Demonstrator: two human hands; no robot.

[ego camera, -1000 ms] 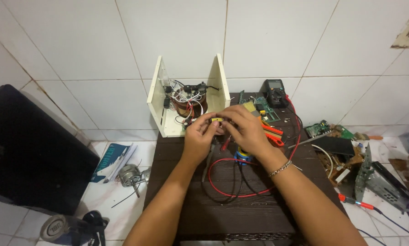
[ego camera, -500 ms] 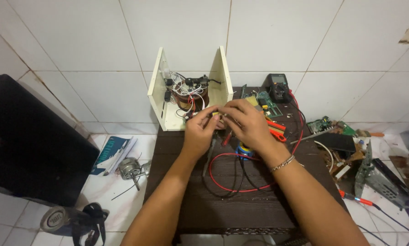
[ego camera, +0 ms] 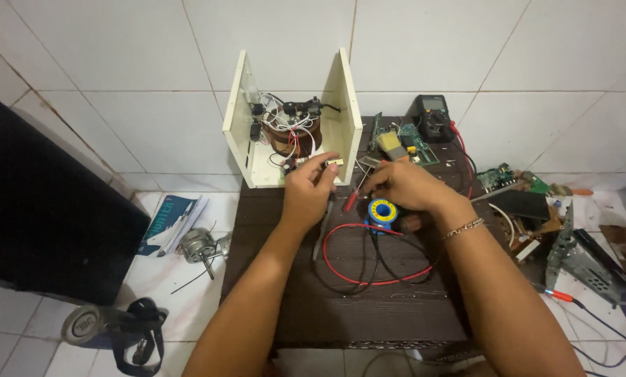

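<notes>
Left hand [ego camera: 307,188] pinches a small pale component [ego camera: 333,163] between thumb and fingers, held just in front of the open cream casing [ego camera: 341,98] at the table's back edge. Right hand [ego camera: 404,187] has its grip closed on a slim red-handled tool [ego camera: 353,197], tip angled toward the component. Blue solder spool [ego camera: 382,211] sits right under the right hand.

To do it well: keep the part steady and bring the tool tip in slowly, wrists low.

Room: the red wire [ego camera: 369,279] and black lead loop across the dark table [ego camera: 383,314] near both forearms, snag risk. Multimeter [ego camera: 433,115] and circuit board [ego camera: 411,139] crowd the right rear. Left table edge is close to the left elbow; floor clutter lies below.
</notes>
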